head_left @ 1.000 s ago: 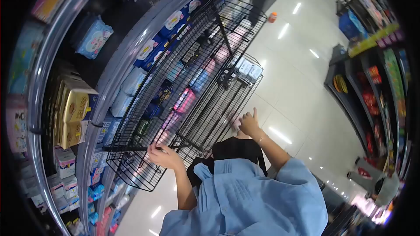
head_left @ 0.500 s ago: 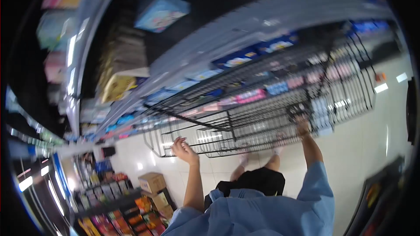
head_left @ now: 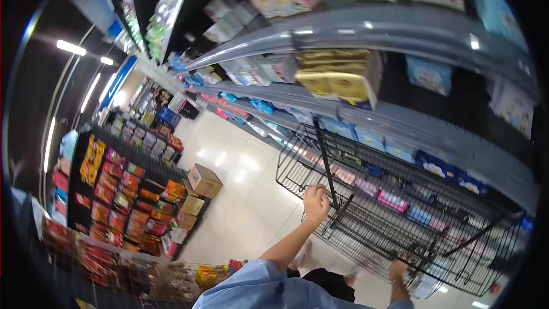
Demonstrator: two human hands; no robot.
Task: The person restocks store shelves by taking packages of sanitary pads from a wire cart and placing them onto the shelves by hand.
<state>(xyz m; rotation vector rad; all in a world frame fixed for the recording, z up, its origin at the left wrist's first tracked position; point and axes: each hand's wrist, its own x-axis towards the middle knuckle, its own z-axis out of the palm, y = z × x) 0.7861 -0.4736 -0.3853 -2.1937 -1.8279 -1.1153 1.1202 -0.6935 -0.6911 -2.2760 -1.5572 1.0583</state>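
A long black wire rack [head_left: 366, 226] stretches in front of me, tilted across the right half of the head view. My left hand [head_left: 316, 203] is at its near left edge, fingers curled around the wire. Further right along the same near edge, my right hand [head_left: 398, 269] is closed on the rack; its fingertips are partly hidden by dark wire. Through the mesh I see pink and blue packages [head_left: 393, 200] on a low shelf behind.
Tall shelving [head_left: 400, 26] rises beyond the rack, holding gold packs [head_left: 337, 80] and blue packs [head_left: 429, 74]. To the left, a snack display [head_left: 123, 194] stands with cardboard boxes [head_left: 205, 181] at its end. Pale tiled floor [head_left: 246, 166] runs between.
My view has swung left, bringing the aisle and snack display further in. The rack now appears lower and to the right, slanting down rightward. Both hands remain at its near edge.
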